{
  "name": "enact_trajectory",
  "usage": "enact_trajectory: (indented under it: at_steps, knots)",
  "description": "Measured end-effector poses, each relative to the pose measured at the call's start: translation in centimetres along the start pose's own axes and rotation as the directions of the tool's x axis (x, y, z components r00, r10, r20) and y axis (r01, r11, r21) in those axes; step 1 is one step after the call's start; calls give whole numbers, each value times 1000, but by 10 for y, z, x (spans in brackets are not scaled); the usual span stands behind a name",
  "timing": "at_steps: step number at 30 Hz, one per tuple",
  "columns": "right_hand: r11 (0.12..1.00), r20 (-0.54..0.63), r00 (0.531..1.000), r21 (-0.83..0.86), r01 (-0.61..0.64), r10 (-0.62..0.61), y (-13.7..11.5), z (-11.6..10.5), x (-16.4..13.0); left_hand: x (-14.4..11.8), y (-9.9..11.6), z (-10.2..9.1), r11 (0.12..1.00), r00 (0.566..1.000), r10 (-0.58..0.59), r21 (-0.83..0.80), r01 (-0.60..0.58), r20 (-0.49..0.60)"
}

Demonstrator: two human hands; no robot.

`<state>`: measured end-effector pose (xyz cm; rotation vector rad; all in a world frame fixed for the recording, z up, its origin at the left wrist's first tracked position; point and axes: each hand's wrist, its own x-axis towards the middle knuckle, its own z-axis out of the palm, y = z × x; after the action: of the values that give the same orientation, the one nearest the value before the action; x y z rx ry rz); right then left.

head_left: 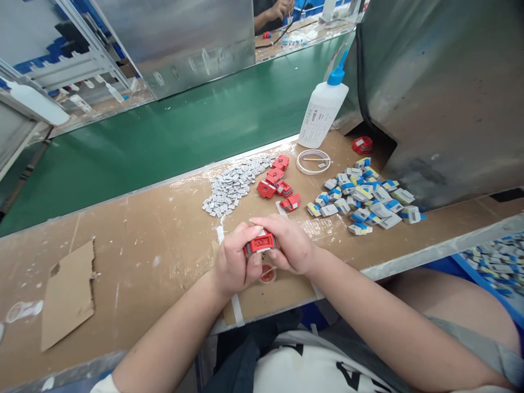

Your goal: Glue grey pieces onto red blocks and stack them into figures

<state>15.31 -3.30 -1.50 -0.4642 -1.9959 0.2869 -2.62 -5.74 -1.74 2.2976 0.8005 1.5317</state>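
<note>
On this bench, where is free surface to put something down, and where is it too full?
The bench is bare between the cardboard sheet and the left hand, below the grey pieces. It is crowded behind the hands: red parts, tape ring and blue-and-grey blocks lie close together.

Bare bench [155,240] lies open leftward (bar the cardboard scrap [67,295]); grey chips [231,188], red housings [278,183] and probably-taped blocks [364,199] crowd ahead.
</note>
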Motion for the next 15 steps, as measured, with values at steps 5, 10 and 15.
enact_trajectory:
  at_steps: [5, 10, 15]
  knots:
    - [998, -62, 997, -53, -38, 35, 3, 1, 0, 3, -10, -8, 994, 999, 45, 103, -42, -28]
    - [993, -249, 967, -100, -70, 43, 2, 3, -4, 3, -22, -16, 966, 995, 98, 237, -99, 16]
    - [997, -209, 978, -69, -36, 21, -2, 1, -1, 5, -23, -17, 950, 995, 86, 295, -99, 58]
